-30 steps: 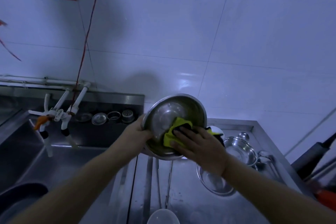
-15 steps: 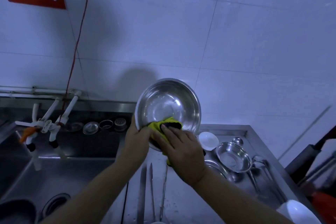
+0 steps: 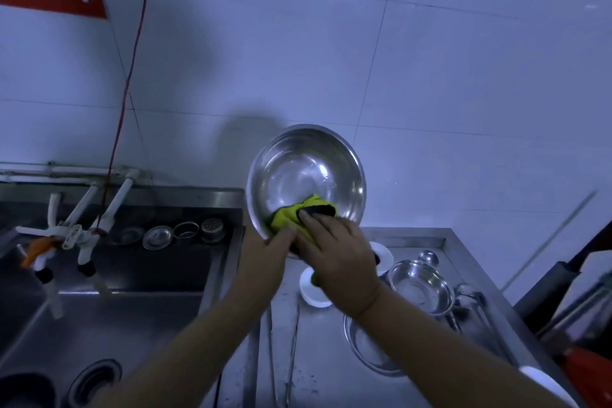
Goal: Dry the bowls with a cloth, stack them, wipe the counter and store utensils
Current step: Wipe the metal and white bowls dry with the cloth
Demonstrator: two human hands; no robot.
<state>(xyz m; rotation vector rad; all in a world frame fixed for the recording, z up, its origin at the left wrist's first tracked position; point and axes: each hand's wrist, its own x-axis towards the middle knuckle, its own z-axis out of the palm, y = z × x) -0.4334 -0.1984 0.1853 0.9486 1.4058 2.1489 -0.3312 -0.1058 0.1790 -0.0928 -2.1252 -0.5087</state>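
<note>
While left hand (image 3: 265,255) grips bowl (image 3: 306,172) | right hand (image 3: 337,255) presses cloth (image 3: 288,214) inside

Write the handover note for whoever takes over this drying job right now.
Left hand grips the lower rim of the large steel bowl, held up and tilted toward the camera.
Right hand presses the yellow cloth against the bowl's lower inside wall.
On the counter: a small steel bowl, a wide steel bowl partly under the right arm, white dishes, long utensils.
Done: nothing stacked that I can see.
Left: finish drying this bowl, dry the others, stack, wipe the counter, store utensils.
</note>
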